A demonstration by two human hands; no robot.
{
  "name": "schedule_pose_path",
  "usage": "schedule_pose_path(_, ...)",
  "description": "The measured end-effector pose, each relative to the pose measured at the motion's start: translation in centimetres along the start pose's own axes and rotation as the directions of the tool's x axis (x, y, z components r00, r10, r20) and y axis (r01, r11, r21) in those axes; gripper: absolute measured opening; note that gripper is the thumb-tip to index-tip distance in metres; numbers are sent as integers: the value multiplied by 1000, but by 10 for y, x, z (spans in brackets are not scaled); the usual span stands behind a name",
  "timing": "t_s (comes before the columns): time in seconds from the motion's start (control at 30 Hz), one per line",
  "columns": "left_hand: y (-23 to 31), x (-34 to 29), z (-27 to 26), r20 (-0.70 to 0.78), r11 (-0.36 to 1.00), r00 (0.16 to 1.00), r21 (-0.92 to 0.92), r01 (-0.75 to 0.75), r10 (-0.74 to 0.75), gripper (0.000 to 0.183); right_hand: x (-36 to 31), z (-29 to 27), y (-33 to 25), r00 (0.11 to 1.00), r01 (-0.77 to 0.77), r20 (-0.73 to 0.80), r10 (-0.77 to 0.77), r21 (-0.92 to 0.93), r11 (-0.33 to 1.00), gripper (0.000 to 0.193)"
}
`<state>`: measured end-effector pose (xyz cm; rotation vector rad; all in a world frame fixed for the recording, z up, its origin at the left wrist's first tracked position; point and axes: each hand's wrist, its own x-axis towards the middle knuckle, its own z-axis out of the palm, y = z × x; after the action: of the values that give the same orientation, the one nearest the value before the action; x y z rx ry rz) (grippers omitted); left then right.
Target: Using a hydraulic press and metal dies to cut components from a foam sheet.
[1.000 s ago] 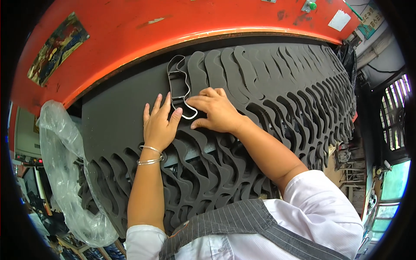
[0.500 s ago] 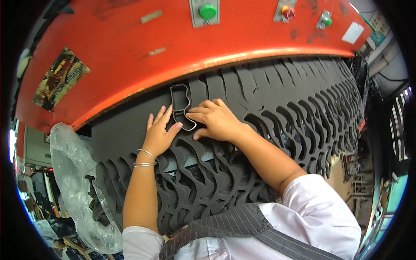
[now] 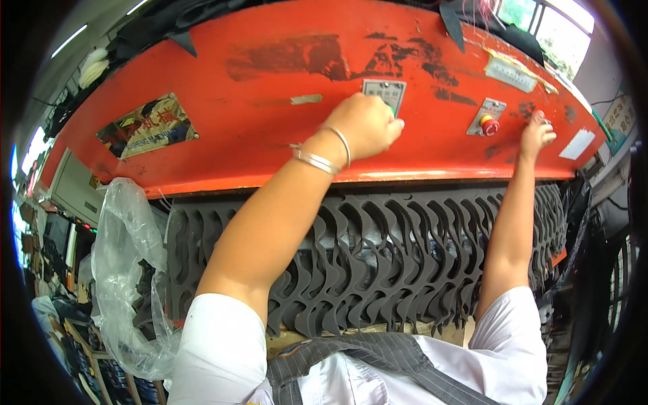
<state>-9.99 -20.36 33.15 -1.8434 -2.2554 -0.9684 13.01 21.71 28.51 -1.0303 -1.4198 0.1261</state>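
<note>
My left hand (image 3: pixel 364 127) is closed in a fist and presses against the green push button (image 3: pixel 389 111) on the red machine front; part of the button shows beside the knuckles. Off to the right, my right hand (image 3: pixel 536 138) has its fingers curled over another small control, which it mostly hides. Below both arms lies a dark grey foam sheet (image 3: pixel 385 263), cut through with rows of wavy openings. The metal cutting die is not visible now.
A red-and-yellow emergency stop button (image 3: pixel 489 125) sits between my hands. The red machine front (image 3: pixel 256 135) spans the view above the foam. Clear plastic wrap (image 3: pixel 125 236) hangs at the left, and black plastic (image 3: pixel 577 202) at the right edge.
Both hands have left the cutting die and foam and risen to the machine's front controls. The view has tilted up, and the die and uncut foam no longer show.
</note>
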Motion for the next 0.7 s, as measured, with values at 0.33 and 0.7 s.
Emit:
schedule_pose_path(0.33,40,-265,-41,691,805,691,-276,525,-214,45,-175,-202,-59,758,-312,649,-67,451,836,57)
schedule_pose_path(0.7,151,-486,-101,189,884,864,89,458,-467,44,-374,-413,-324,-308,79,749,-586,634,769,44)
